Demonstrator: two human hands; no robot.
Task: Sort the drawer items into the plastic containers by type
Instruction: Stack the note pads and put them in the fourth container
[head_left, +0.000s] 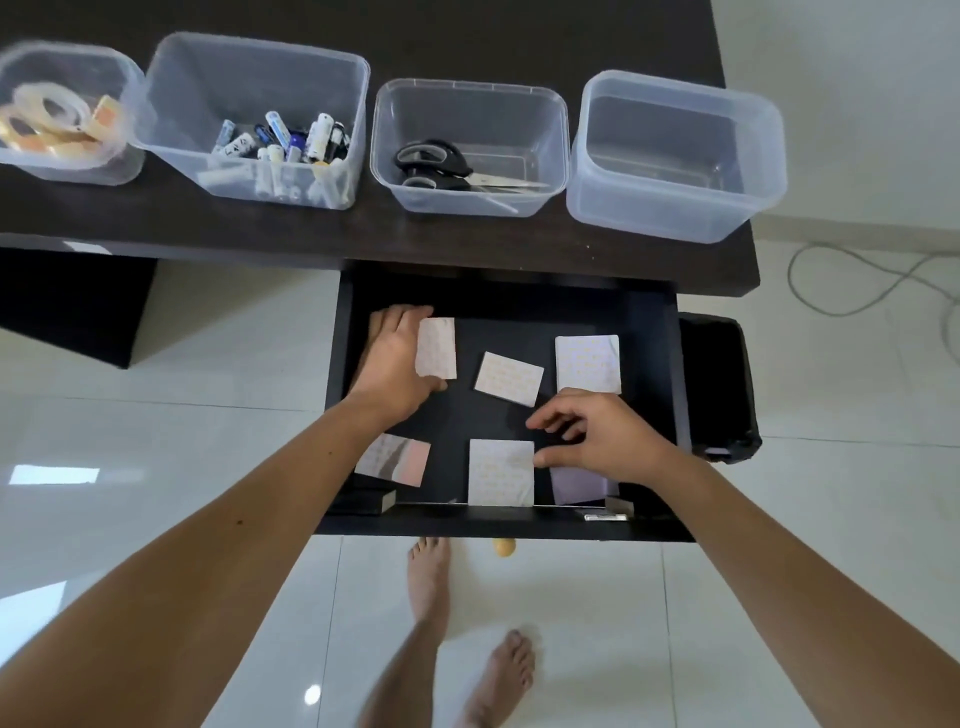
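Only paper cards are left in the drawer (649, 312). The right hand (597, 436) has bent fingers and pinches nothing yet; one card (501, 472) lies just beside its thumb. The left hand (397, 358) grips another card (437, 347). More cards lie between and around the hands. Farther off on the tabletop (467, 31), tape (47, 119), batteries (291, 140) and scissors (441, 166) already sit in tubs. The last tub (675, 156), past the right hand, is empty, likely for the cards.

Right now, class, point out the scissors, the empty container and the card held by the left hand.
scissors (434, 163): head view, on the black handles.
empty container (675, 218): head view, on its near wall.
card (437, 347): head view, on its patterned face.
left hand (397, 364): head view, on its back.
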